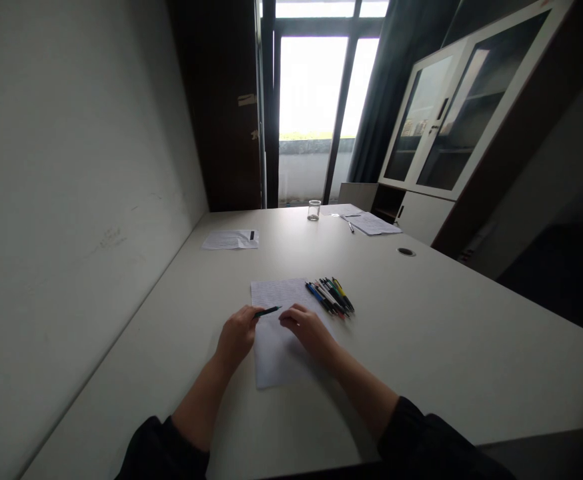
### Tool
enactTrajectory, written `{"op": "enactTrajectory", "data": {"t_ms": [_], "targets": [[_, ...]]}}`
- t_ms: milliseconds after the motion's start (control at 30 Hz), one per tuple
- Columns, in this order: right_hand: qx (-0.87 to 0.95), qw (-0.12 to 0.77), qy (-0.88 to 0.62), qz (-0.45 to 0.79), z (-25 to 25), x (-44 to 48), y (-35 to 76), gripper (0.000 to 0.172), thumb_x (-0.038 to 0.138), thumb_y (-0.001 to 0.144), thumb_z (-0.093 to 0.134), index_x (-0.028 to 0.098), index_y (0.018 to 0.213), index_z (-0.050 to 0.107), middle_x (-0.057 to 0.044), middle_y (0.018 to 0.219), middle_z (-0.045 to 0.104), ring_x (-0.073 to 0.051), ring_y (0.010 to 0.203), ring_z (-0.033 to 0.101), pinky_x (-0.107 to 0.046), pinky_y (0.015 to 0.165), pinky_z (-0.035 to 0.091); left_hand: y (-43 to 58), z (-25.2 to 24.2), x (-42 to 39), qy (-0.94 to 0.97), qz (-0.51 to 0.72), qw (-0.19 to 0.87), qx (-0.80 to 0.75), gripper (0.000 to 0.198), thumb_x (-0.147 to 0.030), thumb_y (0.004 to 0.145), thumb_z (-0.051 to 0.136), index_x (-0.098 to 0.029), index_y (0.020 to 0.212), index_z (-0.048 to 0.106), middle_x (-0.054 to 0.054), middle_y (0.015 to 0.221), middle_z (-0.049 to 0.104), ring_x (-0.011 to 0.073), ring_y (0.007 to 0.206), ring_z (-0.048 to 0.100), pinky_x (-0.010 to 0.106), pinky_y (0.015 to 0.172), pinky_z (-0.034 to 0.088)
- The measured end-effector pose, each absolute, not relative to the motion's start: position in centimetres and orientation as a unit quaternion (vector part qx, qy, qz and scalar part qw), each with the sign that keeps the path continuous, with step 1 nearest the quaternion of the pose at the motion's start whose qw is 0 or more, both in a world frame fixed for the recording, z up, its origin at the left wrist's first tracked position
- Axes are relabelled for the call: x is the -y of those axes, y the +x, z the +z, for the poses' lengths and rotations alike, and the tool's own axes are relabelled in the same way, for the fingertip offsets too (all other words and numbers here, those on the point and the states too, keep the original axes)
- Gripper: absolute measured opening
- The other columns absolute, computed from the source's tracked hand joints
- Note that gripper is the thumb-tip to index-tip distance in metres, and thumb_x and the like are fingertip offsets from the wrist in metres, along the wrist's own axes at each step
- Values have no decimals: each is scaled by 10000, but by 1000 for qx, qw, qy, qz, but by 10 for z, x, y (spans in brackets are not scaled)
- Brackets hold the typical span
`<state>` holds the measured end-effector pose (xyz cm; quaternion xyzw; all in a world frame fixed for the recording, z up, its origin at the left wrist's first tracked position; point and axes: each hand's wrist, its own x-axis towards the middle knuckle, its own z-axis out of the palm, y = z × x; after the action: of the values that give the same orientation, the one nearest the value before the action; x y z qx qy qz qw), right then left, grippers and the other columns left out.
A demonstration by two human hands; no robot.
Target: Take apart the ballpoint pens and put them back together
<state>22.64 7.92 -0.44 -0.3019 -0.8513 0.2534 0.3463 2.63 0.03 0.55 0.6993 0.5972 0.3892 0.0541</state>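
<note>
My left hand point(238, 335) is closed around a dark pen point(267, 311), which points right with its tip near my right fingers. My right hand point(307, 327) hovers over or rests on the paper, its fingers curled and pressed together. Whether anything small is between them I cannot make out. Beneath both hands lies a sheet of paper point(274, 363), its upper part covered in lines of writing and its lower part blank. Several pens point(330, 297) lie side by side in a bunch at the sheet's upper right edge.
A clear glass point(314, 211) stands at the far end of the white table point(436, 333). Another sheet point(230, 239) lies far left, and stacked papers point(372, 223) with a pen point(351, 227) far right. A round cable hole point(406, 252) sits near the right edge; a wall borders the left.
</note>
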Motion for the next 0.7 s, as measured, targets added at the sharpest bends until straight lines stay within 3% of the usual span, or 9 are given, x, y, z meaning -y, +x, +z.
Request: {"op": "enactTrajectory", "data": {"t_ms": [200,700], "targets": [[737,449,-353,361,9,-82,233,155,332,840,633,205,893,703,-28,848,654,-166,741,628,-276,692,503,27,6,-1,706,386,65,-589,293,-95,885,524,-265,1093,641,35,1040,693,194,959,653,306,855,519],[777,435,-319,325,8,-78,231,113,279,839,655,222,906,727,-41,887,691,-182,794,636,-285,715,490,28,5,1,723,385,80,-569,302,-88,896,521,-274,1099,644,18,1032,705,185,942,663,277,821,510]]}}
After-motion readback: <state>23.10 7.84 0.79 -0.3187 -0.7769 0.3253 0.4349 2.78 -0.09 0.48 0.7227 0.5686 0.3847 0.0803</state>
